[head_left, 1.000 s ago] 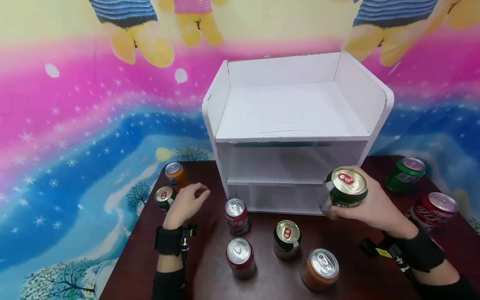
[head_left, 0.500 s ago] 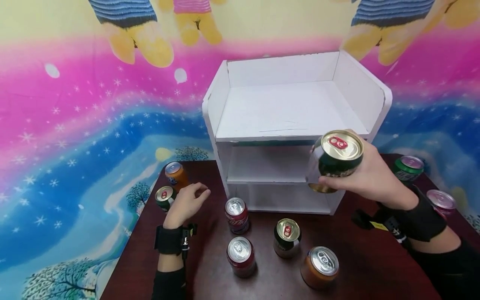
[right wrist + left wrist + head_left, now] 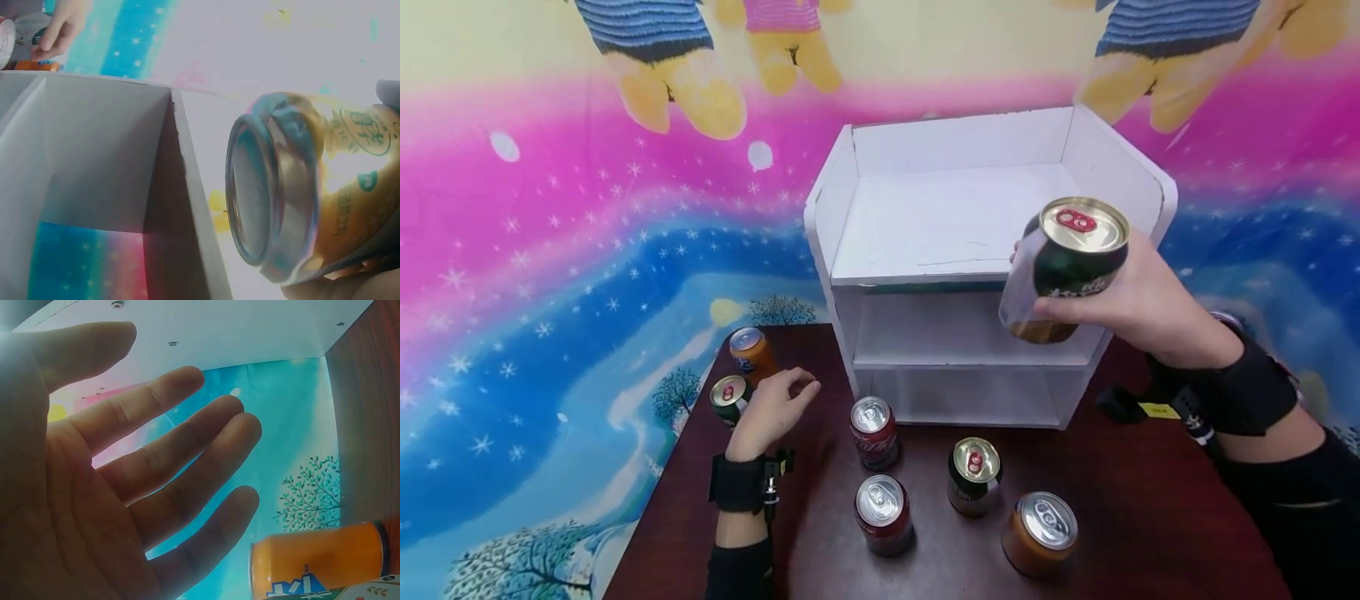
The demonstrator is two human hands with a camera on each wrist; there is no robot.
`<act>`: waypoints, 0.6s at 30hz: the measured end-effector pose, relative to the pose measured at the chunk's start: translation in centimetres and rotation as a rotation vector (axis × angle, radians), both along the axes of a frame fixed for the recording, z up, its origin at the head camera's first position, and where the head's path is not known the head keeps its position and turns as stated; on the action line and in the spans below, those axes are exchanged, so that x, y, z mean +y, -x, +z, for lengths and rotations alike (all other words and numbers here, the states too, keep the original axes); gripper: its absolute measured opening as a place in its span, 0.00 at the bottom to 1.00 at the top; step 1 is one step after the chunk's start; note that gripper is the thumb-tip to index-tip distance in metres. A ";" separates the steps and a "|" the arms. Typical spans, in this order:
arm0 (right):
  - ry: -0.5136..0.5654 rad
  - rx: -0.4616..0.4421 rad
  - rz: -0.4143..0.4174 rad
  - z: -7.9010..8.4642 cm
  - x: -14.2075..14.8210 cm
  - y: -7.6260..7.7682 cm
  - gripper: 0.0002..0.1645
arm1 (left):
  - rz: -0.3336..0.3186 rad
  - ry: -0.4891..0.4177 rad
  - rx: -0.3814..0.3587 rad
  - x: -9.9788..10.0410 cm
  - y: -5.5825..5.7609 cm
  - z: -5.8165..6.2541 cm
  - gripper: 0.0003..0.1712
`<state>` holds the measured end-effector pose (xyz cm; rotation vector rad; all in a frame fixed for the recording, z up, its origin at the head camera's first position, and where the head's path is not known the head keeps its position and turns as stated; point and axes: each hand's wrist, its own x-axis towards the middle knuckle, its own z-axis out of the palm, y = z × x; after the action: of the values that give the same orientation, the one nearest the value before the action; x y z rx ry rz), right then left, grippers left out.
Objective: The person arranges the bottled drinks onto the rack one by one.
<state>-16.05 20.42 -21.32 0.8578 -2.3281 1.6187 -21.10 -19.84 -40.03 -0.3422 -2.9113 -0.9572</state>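
Note:
My right hand [image 3: 1157, 308] grips a dark green can [image 3: 1078, 267] with a gold lid and red tab, raised in front of the white shelf unit [image 3: 958, 217] near its top board's right side. In the right wrist view the can [image 3: 350, 187] shows its gold side and metal base, beside the unit's edge. At the left, my left hand [image 3: 775, 412] holds nothing, its fingers relaxed and spread in the left wrist view. Beside it stand an orange can [image 3: 754, 357] and another dark green can [image 3: 730, 400], partly covered by the hand.
On the dark table [image 3: 1120, 483] before the unit stand a red can [image 3: 876, 437], a second red can [image 3: 883, 521], a dark green can [image 3: 974, 482] and an orange can [image 3: 1040, 537]. Cans at the right are mostly hidden behind my right forearm. A printed cloth [image 3: 587, 250] hangs behind.
My right hand has lifted the dark green can from lower-shelf height up to the top board's front edge. My left hand has stayed in place.

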 end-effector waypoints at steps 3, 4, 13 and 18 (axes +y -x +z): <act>0.012 -0.005 -0.050 0.6 -0.1 0.4 0.41 | -0.008 -0.009 0.004 0.0 0.0 0.2 0.15; 0.026 -0.017 -0.056 0.7 -0.1 0.6 0.41 | -0.011 -0.012 0.004 0.1 0.0 0.1 0.14; 0.141 -0.091 -0.086 1.1 -0.3 2.1 0.44 | -0.012 -0.006 -0.005 0.3 -0.2 0.0 0.14; 0.286 -0.140 -0.064 1.5 -0.6 3.3 0.43 | -0.009 -0.006 -0.010 0.4 -0.2 0.1 0.14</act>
<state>-19.34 19.81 -19.87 0.6203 -2.1093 1.9775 -20.87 -19.40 -39.93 -0.3515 -2.9180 -0.9719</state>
